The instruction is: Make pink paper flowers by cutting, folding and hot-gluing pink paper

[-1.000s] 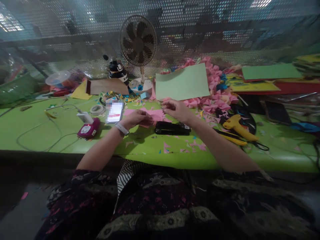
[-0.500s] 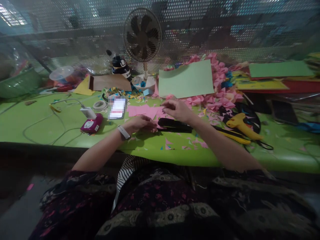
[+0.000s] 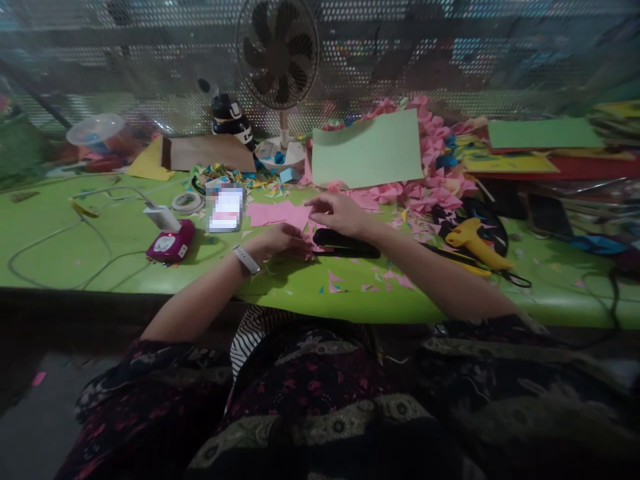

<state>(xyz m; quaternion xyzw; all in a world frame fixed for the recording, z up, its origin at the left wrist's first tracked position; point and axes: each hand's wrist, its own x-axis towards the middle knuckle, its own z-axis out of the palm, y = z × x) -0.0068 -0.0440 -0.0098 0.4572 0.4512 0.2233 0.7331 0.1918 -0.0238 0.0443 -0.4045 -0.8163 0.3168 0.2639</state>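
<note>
A black stapler (image 3: 347, 253) lies on the green tabletop between my hands. My left hand (image 3: 283, 243), with a pale watch strap at the wrist, is at the stapler's left end. Its fingers are curled together, and what they pinch is too small to make out. My right hand (image 3: 340, 213) hovers over the stapler's far side, palm down, with fingers bent and apart from the thumb; nothing shows in them. Pink paper pieces (image 3: 275, 215) lie flat just beyond both hands, and the right fingertips are close to them.
A phone (image 3: 225, 210), tape roll (image 3: 189, 202) and magenta adapter (image 3: 171, 243) with cables lie left. Behind stand a fan (image 3: 278, 57) and dark bottle (image 3: 233, 123). A light green sheet (image 3: 367, 150) leans on pink paper shapes (image 3: 440, 160). A yellow glue gun (image 3: 480, 243) lies right.
The view has shifted slightly, moving the table items left and up. My right hand has moved a little left toward the left hand. My left hand stays by the stapler's end.
</note>
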